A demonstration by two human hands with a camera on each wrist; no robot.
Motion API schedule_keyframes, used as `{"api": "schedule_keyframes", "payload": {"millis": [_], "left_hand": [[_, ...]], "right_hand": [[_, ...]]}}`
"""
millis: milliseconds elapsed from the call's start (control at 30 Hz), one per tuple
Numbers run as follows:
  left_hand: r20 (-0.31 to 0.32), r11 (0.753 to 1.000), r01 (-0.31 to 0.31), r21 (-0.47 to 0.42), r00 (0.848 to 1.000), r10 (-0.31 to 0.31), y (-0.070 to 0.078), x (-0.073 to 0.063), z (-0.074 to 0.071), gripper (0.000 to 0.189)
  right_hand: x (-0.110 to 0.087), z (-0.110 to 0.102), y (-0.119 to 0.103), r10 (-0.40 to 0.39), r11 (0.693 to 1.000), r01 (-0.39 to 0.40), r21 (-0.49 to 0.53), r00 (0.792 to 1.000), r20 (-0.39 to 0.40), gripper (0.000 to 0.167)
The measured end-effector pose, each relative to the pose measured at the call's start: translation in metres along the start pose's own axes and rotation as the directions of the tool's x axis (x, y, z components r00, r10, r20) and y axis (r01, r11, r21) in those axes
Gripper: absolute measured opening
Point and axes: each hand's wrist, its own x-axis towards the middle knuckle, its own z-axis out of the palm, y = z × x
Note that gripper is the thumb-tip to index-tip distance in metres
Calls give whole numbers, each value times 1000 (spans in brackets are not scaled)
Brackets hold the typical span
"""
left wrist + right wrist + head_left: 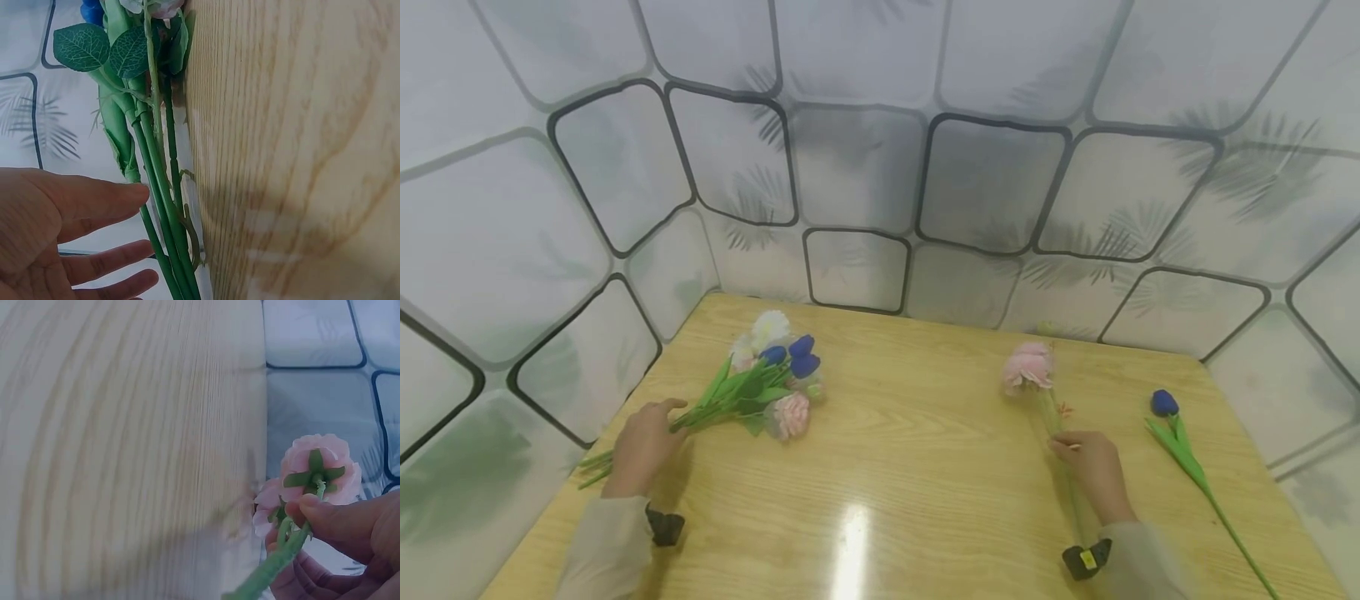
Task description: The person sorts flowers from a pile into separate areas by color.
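On the left of the table lies a bunch of artificial flowers (737, 400) with green stems, blue tulips, white blooms and a pink carnation-like flower. My left hand (643, 446) is at its stems (165, 225). In the left wrist view the left hand (56, 231) has its fingers extended and spread, the thumb tip against or just beside a stem. My right hand (1093, 471) pinches the green stem of a pink flower (1028, 367) between thumb and fingers. The right wrist view shows this pink flower (322, 462) from behind, above the right hand (337, 544), with a second pink bloom beside it.
A single blue tulip (1165, 403) with a long green stem lies at the table's right side. Patterned walls (865, 167) rise along the back and both sides of the wooden table (910, 467). A small red sprig (1064, 410) shows beside the pink flower's stem.
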Motion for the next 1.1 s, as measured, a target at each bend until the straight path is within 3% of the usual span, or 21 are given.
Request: {"api": "schedule_keyframes", "payload": {"millis": [467, 733, 1100], "left_hand": [[16, 1000, 18, -11, 1000, -18, 1, 2, 1, 45], [29, 1000, 24, -13, 999, -23, 3, 4, 0, 45], [19, 1000, 9, -14, 1000, -9, 3, 5, 1, 44]], "right_hand": [[0, 31, -35, -12, 997, 12, 76, 1000, -8, 20], [1, 43, -46, -8, 998, 5, 60, 999, 47, 18], [2, 51, -50, -46, 999, 45, 15, 997, 63, 15]]}}
